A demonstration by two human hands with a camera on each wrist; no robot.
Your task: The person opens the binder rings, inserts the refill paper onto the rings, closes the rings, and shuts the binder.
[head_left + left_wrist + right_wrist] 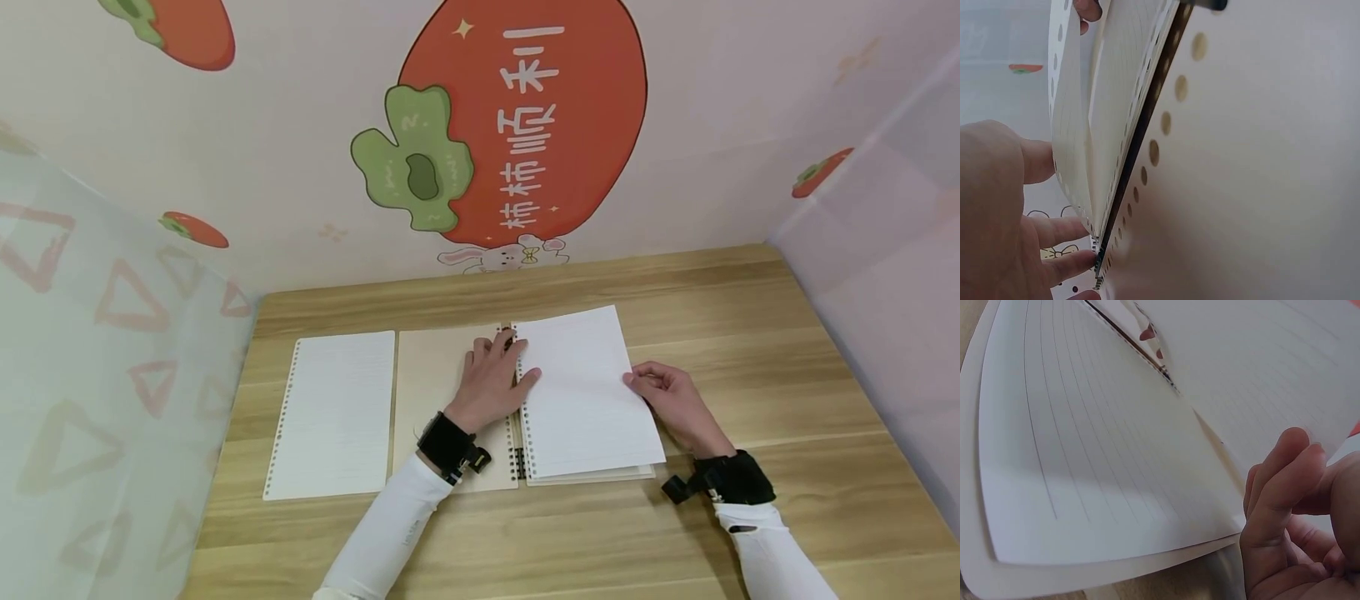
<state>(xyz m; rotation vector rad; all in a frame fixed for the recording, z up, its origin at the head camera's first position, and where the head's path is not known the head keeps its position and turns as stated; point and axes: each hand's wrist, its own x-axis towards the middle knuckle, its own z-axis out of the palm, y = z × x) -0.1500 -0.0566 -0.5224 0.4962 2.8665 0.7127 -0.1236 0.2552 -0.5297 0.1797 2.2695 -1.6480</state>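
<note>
Pinching the sheet (pixel 585 396) with the right hand (pixel 671 402), right of centre; resting the left hand (pixel 487 383), loosely spread, on the rings (pixel 521 462), mid-frame. Might tear holes (pixel 528 425) if tugged askew.

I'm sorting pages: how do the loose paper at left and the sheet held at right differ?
The loose paper lies flat on the table; the held sheet is partly raised. No hand touches the loose paper; the right hand pinches the held sheet's edge. Both are white, with punched holes.
</note>
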